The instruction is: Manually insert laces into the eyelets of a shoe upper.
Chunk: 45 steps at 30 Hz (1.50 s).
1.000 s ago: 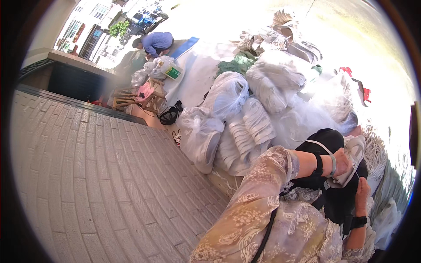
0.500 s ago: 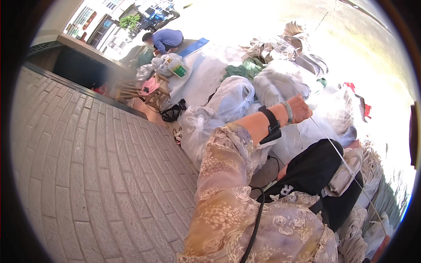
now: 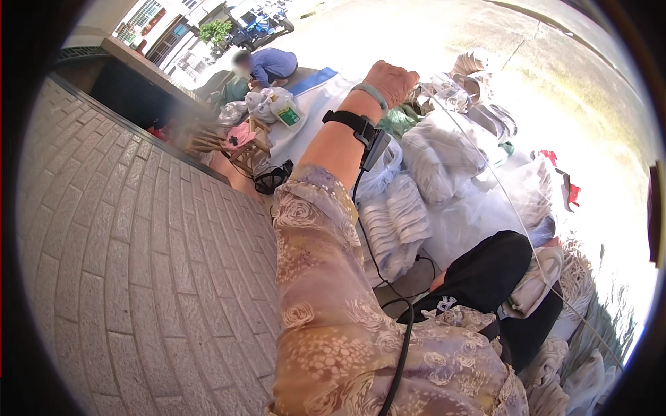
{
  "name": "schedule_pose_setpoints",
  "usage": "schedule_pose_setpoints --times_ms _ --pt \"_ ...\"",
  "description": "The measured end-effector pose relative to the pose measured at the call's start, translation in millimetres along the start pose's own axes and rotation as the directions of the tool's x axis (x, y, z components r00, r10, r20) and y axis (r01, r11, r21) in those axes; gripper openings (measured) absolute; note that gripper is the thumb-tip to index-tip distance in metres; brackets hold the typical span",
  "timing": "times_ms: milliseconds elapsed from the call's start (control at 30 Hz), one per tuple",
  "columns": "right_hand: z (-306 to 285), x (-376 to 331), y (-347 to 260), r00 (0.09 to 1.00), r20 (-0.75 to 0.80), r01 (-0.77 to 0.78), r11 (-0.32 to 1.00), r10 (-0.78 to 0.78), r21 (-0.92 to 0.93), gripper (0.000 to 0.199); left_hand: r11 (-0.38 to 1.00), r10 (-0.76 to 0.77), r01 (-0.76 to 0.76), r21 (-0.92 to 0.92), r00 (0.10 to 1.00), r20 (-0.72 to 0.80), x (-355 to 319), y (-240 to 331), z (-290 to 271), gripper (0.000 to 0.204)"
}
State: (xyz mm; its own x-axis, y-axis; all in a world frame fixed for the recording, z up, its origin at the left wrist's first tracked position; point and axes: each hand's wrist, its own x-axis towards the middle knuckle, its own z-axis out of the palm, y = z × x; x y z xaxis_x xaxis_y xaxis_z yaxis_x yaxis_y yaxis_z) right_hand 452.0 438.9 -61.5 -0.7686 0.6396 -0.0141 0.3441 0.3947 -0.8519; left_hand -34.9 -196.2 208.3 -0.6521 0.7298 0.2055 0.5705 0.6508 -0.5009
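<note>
My left hand [image 3: 392,82] is raised far out in front, its fingers closed in a fist round the end of a thin white string [image 3: 501,184]. Pulled nearly straight, the string slants from the fist past my knee to the lower right rim. A grey-green bangle and a black strap with a small device sit on my left wrist. My right hand does not show. An off-white folded cloth piece [image 3: 538,281] lies against my black trouser leg [image 3: 489,270], beneath the string. Beyond the knee are clear plastic bags [image 3: 440,149] of pale stacked goods.
A brick-patterned wall [image 3: 152,277] runs close on my left. Wooden stools [image 3: 239,142], a white jug with a green label [image 3: 286,111] and a crouching person in blue [image 3: 274,66] are further off. Loose off-white pieces [image 3: 475,87] are heaped ahead; pale strands [image 3: 576,274] lie at the right.
My left hand has moved up and to the left, further out, drawing the string longer. A reddish shape at the string's lower right end has gone out of view.
</note>
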Motion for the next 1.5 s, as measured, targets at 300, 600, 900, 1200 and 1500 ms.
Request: schedule_pose_setpoints --times_ms 300,600,900,1200,1500 --pt "-8 34 -23 0.978 0.034 -0.209 0.957 0.206 0.199 0.024 0.91 -0.379 0.347 -0.227 0.918 -0.119 5 -44 -21 0.023" --pt "57 -164 -121 0.787 0.175 -0.613 0.719 0.591 0.328 0.026 0.516 0.443 0.445 -0.732 0.593 0.673 -22 148 84 0.026" --pt "195 -137 -136 0.793 0.359 -0.61 0.652 0.493 0.451 0.015 -0.03 0.663 -0.399 -0.916 0.678 -0.317 -55 403 31 0.012" --pt "210 -108 -133 0.861 0.099 -0.441 0.636 0.498 0.633 0.016 0.256 0.565 -0.643 -0.722 0.705 -0.428 -40 451 17 0.01" --pt "227 -105 -111 0.933 -0.059 -0.196 0.638 0.356 0.745 0.013 0.169 0.518 -0.526 -0.834 0.767 -0.378 -37 456 21 0.011"
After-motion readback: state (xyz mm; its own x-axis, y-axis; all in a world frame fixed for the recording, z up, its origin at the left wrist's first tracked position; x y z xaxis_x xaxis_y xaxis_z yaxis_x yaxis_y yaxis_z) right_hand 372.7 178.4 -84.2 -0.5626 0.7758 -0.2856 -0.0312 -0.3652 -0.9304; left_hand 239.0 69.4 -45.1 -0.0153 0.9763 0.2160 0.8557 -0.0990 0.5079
